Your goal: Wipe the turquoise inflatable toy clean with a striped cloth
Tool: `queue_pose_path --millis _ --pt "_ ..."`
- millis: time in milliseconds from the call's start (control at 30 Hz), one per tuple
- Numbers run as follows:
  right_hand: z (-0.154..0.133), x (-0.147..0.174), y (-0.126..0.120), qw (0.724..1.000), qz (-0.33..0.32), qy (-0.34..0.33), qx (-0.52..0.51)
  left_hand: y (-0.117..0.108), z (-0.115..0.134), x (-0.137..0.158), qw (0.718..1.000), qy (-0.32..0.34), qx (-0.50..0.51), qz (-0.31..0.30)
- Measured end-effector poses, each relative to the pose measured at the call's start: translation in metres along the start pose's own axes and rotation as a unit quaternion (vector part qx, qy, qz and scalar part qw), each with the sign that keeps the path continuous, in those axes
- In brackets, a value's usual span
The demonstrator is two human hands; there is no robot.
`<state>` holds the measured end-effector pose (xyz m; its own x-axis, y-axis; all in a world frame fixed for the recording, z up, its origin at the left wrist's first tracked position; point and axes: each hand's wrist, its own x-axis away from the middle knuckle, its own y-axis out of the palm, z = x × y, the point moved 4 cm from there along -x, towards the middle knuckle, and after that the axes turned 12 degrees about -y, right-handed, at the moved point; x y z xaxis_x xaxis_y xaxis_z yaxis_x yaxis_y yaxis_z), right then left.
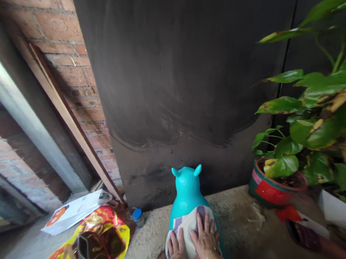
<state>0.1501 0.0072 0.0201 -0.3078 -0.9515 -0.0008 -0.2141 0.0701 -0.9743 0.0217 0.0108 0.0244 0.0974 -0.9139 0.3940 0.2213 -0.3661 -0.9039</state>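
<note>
In front of the smeared dark panel [181, 66], the turquoise inflatable animal toy [187, 191] is standing on the concrete floor [240, 223], and you are pressing a white-and-purple towel [186, 222] on its back with your right hand [205, 241] and left hand [177, 255], fingers slightly spread, pinching nothing. You seem to be wiping it, so the next move is probably calling for flat, even pressure around the curve. Towel, hands and the bottom edge are hiding its lower body, and the edge is cutting off your left palm.

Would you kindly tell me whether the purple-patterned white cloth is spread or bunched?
Spread: the purple-patterned white cloth drapes broadly over the glossy turquoise animal figure, beneath the left hand and right hand.
</note>
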Motion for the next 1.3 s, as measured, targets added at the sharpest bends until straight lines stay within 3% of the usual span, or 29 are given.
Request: queue_pose_path --millis 233,500,667,867,1067,1167,1300 --pt "0.01 0.031 0.023 1.0 0.021 -0.001 -0.001 -0.003 0.001 0.007 0.999 0.016 0.041 0.01" --pt "0.01 0.04 0.015 1.0 -0.01 -0.003 0.009 0.012 -0.019 0.024 0.998 0.012 0.05 -0.048" --pt "0.011 0.04 0.014 1.0 -0.013 0.001 0.02 0.003 -0.028 0.032 0.989 0.054 0.096 -0.102" --pt "0.016 0.043 0.016 0.999 -0.032 -0.01 0.029 0.003 -0.027 0.036 0.986 0.027 0.106 -0.128" --pt "0.017 0.023 0.017 0.996 -0.012 -0.035 0.083 0.015 -0.033 0.024 0.981 0.046 0.104 -0.156" --pt "0.008 0.005 0.007 0.993 -0.023 -0.061 0.1 0.008 -0.034 0.015 0.977 0.077 0.108 -0.165" --pt "-0.006 -0.018 -0.014 0.993 -0.053 -0.053 0.089 -0.01 -0.027 0.003 0.984 0.085 0.088 -0.133"
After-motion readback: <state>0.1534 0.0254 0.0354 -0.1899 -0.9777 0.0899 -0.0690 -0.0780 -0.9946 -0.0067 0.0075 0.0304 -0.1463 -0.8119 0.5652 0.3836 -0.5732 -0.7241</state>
